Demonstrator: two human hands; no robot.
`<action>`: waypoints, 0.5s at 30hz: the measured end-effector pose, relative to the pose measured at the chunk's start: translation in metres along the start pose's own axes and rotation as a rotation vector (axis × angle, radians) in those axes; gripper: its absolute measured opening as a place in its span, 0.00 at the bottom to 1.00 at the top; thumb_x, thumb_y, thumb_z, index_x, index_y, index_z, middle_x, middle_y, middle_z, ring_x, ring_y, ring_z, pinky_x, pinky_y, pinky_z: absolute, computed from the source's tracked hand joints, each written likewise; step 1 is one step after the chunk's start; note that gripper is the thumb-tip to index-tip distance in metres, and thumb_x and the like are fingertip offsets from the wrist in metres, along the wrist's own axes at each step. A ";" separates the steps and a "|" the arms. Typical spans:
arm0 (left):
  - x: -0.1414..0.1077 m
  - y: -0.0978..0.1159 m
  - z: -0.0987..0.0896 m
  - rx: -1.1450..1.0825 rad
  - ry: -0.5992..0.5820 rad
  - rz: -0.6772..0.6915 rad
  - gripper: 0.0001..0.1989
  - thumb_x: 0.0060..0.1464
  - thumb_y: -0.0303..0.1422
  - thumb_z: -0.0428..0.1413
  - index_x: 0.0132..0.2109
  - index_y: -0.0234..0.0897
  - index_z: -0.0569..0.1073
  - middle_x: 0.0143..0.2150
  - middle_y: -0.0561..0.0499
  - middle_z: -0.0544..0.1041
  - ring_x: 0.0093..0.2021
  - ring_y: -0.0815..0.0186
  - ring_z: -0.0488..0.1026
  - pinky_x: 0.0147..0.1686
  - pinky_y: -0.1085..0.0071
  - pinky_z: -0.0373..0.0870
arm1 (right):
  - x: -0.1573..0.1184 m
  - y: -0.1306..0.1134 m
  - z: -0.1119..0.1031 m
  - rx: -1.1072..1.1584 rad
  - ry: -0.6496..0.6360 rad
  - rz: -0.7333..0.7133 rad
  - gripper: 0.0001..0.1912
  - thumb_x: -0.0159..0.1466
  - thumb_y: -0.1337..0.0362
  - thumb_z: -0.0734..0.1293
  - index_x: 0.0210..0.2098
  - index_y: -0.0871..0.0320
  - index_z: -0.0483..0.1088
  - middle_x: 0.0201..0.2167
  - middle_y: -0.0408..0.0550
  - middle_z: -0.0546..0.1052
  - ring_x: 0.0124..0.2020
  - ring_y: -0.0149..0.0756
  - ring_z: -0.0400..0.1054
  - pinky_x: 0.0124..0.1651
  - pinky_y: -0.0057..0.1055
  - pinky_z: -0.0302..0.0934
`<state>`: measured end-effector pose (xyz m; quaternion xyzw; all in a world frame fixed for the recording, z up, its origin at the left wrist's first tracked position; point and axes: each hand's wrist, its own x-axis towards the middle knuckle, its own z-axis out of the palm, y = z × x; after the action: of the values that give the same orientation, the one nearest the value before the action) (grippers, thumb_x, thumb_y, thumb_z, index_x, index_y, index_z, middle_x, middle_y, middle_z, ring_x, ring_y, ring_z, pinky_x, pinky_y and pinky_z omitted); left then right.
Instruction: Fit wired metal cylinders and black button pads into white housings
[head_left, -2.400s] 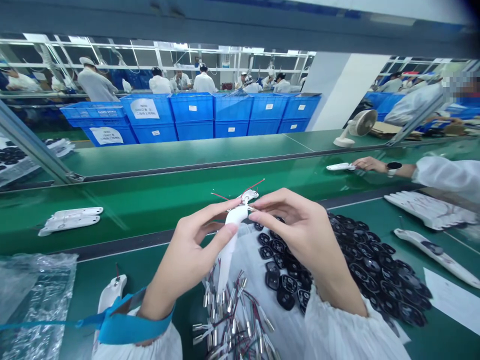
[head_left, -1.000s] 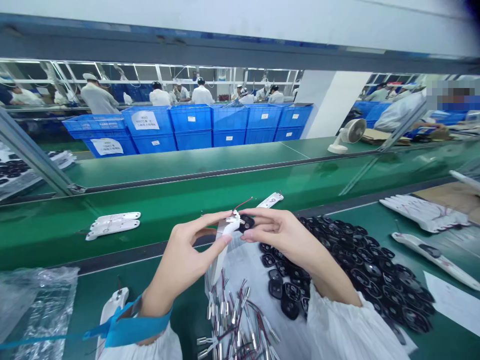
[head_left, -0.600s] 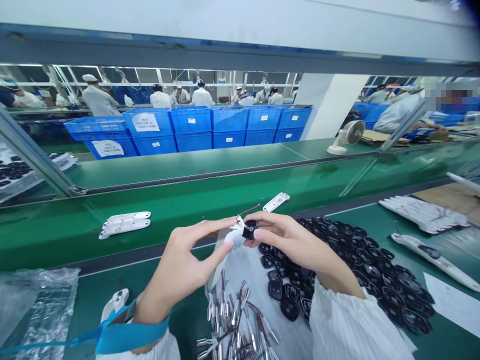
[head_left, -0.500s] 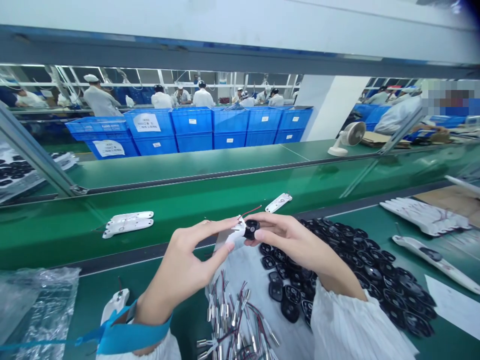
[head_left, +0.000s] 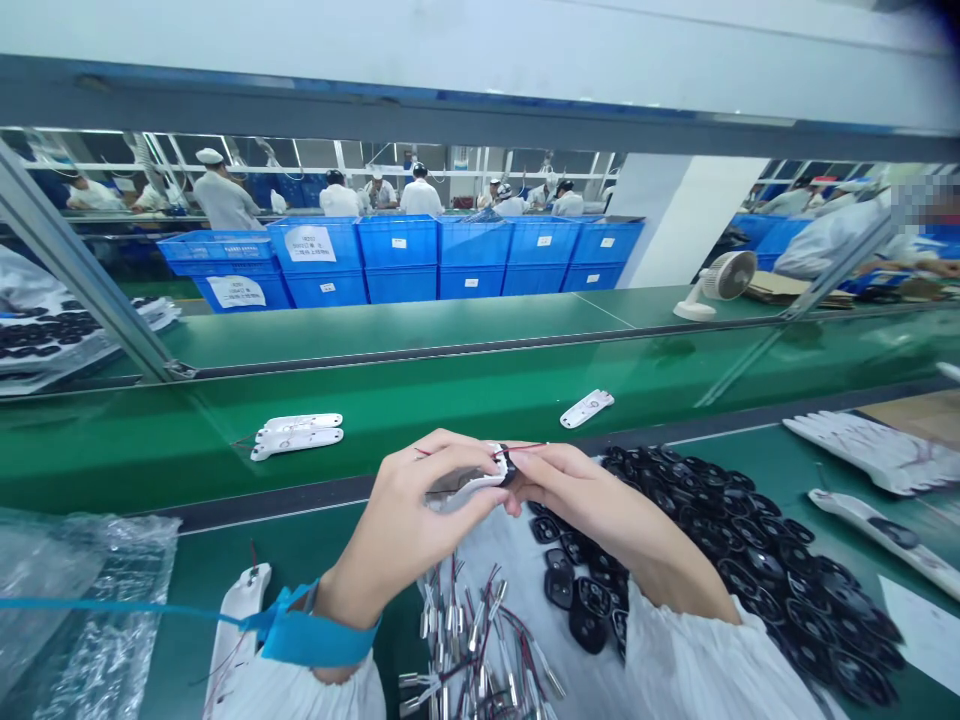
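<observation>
My left hand [head_left: 431, 495] is closed around a white plastic housing [head_left: 484, 484] with a red wire at its end. A black plastic cover [head_left: 510, 470], mostly hidden behind fingers, sits against the housing's end, pinched by my right hand [head_left: 574, 488]. Below my hands lie several small metal motors with red and black wires [head_left: 480, 640] on a white sheet [head_left: 517, 570]. To the right spreads a heap of black plastic covers [head_left: 720, 530]. A blue wrist strap [head_left: 319, 630] circles my left wrist.
White housings lie on the green belt, a pair [head_left: 298, 436] at left and one [head_left: 587, 408] at right. Another housing [head_left: 238, 620] rests beside my left sleeve. Clear plastic bags [head_left: 90, 610] are at far left, white housings [head_left: 870, 450] at right. A metal post [head_left: 90, 270] rises at left.
The housing has turned and its red wire now points right across my right fingertips. My right fingers have closed further over the black cover. The whole view has shifted slightly.
</observation>
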<state>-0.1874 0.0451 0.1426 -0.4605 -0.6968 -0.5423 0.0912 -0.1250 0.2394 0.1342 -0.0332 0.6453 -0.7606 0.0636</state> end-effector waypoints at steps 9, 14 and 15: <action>-0.002 0.003 -0.005 0.053 -0.012 0.027 0.11 0.56 0.21 0.66 0.43 0.41 0.79 0.42 0.53 0.79 0.42 0.67 0.79 0.39 0.74 0.73 | 0.002 -0.003 0.010 0.234 0.007 0.092 0.53 0.59 0.44 0.78 0.75 0.51 0.51 0.36 0.40 0.76 0.31 0.30 0.69 0.38 0.31 0.62; -0.004 0.006 -0.007 0.076 0.005 0.005 0.10 0.55 0.22 0.66 0.41 0.39 0.79 0.38 0.53 0.79 0.36 0.68 0.77 0.34 0.73 0.71 | 0.007 0.000 0.016 0.272 -0.012 0.091 0.55 0.60 0.46 0.78 0.75 0.54 0.47 0.35 0.39 0.74 0.31 0.29 0.67 0.37 0.30 0.61; -0.004 0.006 -0.009 0.082 -0.002 0.000 0.09 0.55 0.22 0.66 0.41 0.39 0.79 0.38 0.52 0.79 0.36 0.68 0.77 0.34 0.73 0.72 | 0.007 0.000 0.017 0.283 -0.014 0.097 0.54 0.60 0.46 0.78 0.75 0.53 0.49 0.34 0.39 0.73 0.30 0.28 0.67 0.36 0.29 0.61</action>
<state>-0.1836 0.0357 0.1478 -0.4566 -0.7187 -0.5128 0.1095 -0.1297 0.2218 0.1365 0.0022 0.5320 -0.8397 0.1087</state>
